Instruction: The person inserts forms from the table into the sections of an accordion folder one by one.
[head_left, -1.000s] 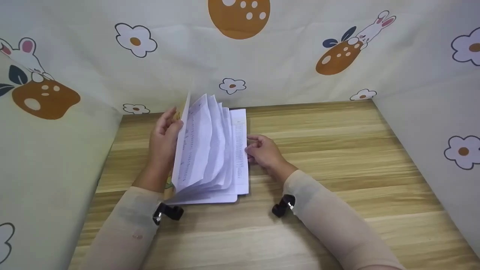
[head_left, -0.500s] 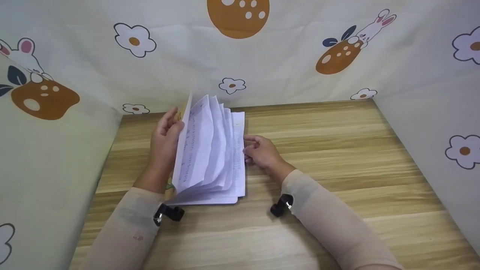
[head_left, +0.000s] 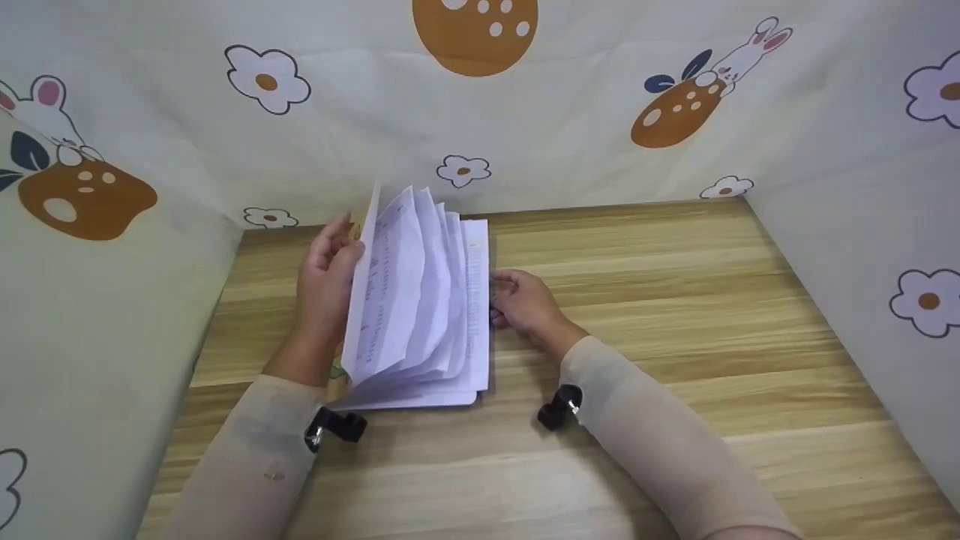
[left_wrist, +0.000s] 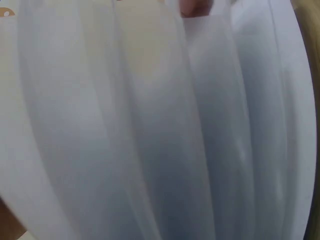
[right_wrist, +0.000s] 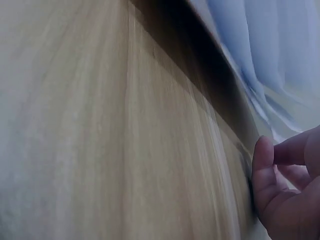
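Observation:
In the head view an open book (head_left: pixel 401 300) with white printed pages and a yellowish cover lies left of the middle. My left hand (head_left: pixel 324 274) grips its raised left side, thumb on the inner face, fingers partly hidden behind. A printed white paper sheet (head_left: pixel 478 315) lies under the fanned pages and sticks out at the right. My right hand (head_left: pixel 529 304) is at that sheet's right edge with fingers curled; whether they pinch it is unclear. In the right wrist view, the right thumb (right_wrist: pixel 265 167) lies close to the edge. Curved pages (left_wrist: pixel 160 125) fill the left wrist view.
A wood-grain table (head_left: pixel 675 315) carries the book. Pale cloth with flowers, rabbits and orange shapes forms a back wall (head_left: pixel 360 112) and both side walls. A black mount (head_left: pixel 337 426) is fixed at each wrist.
The sheet has shifted slightly left, so less of it sticks out from the pages. The right hand has moved only a little at its edge. The left hand keeps its hold.

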